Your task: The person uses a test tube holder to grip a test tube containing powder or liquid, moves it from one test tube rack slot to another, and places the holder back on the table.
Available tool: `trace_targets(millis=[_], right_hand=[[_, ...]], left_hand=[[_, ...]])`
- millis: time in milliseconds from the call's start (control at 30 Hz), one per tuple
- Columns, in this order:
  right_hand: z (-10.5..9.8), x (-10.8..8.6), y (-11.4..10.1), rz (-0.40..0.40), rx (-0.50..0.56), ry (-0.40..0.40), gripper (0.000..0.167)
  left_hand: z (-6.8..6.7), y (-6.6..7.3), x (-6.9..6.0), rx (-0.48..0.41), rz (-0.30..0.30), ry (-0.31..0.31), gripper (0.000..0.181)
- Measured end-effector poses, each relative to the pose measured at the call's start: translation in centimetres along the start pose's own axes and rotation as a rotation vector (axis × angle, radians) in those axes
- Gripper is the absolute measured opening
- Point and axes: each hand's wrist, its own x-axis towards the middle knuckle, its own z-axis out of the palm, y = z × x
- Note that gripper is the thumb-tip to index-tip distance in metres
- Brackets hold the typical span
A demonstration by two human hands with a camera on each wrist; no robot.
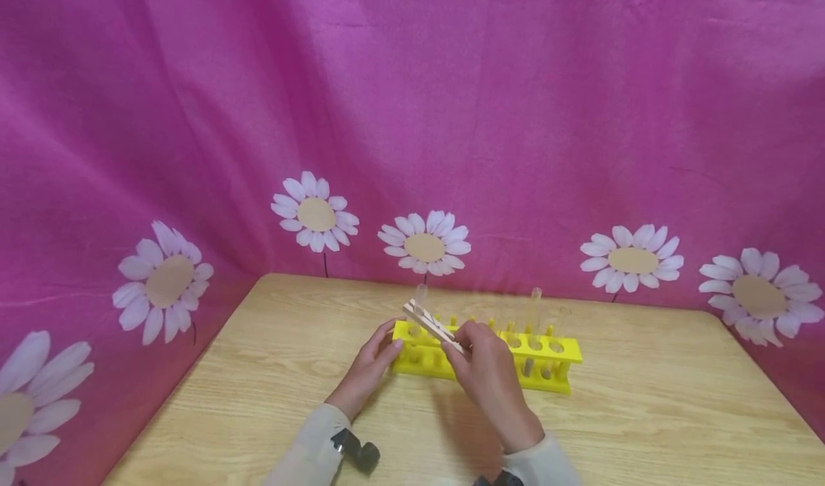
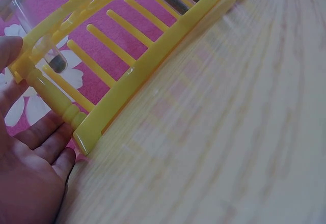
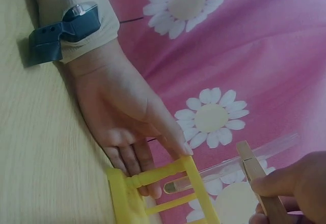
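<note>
Tube at left seems light, slick, fragile; hold below its top. Right grip pinches wooden clamp, left grip holds rack.

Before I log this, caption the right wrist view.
Right hand grips a wooden clip at a clear tube; left hand holds a yellow rack.

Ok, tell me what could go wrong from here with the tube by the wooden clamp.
The test tube might slip: its bottom hangs above the base of the yellow rack, so it could drop and spill its dark contents.

The tube still passes through the rack's end hole, so a sideways pull by the right hand on the wooden clamp could catch the rim and jolt the other tubes.
</note>
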Motion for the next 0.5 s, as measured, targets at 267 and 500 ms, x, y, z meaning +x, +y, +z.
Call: trace_targets(millis=[267,500], right_hand=[[0.5,-0.3,0.2,-0.034,-0.017,0.01,0.017],[0.9,-0.3,0.3,-0.055,-0.035,0.017,0.016]], left_hand=[[-0.2,-1.1,0.2,0.014,-0.019,0.019,0.061],[-0.3,-1.5,0.5,0.02,0.042,0.009,0.06]])
